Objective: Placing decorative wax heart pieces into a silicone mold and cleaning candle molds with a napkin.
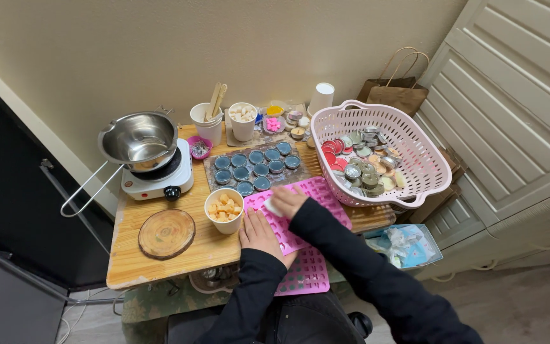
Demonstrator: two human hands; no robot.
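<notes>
A small wooden table [160, 264] stands against a plain tan wall, with white slatted doors on the right side and a grey floor below.

Closest in, a pink mould tray [307, 272] with rows of little holes sticks out over the table's front edge. A second pink mould tray [326, 194] lies on top of it, flat on the table. The left hand [259, 234] lies flat and open on this top tray. The right hand [288, 200] is curled on the tray around a small white piece [272, 208], pinching it.

Just left of the hands is a white cup of orange chunks [224, 210], and next to it a round wood slice [166, 233]. Farther back sit small round tins of blue wax [256, 165], a silver pot [138, 139] on a little white hot plate [160, 181], and a pink basket [383, 156] full of tins.
</notes>
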